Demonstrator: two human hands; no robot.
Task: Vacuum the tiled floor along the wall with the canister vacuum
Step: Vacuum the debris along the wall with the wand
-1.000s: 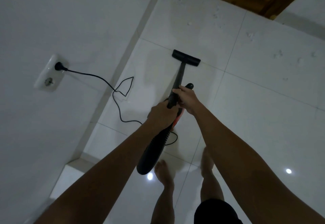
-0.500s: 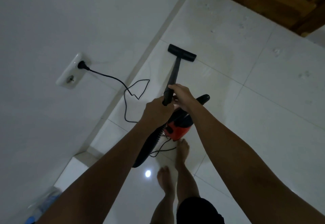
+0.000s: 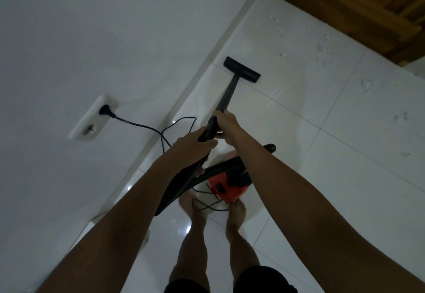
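Right hand (image 3: 226, 124) grasps black wand (image 3: 226, 96); left hand (image 3: 192, 142) grips its lower end at the hose (image 3: 177, 184). Floor nozzle (image 3: 242, 69) on tiled floor (image 3: 310, 154) at 12 o'clock, near wall (image 3: 92, 40). Red canister (image 3: 226, 183) at bare feet; cord (image 3: 142, 126) runs to socket (image 3: 92, 118), 9 o'clock.

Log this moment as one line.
left hand: grips wand | right hand: grips wand | floor head: on tile by wall | cord: plugged in

Bare tiles (image 3: 345, 154) right; wall (image 3: 92, 40) left; cord (image 3: 165, 132) looped between.
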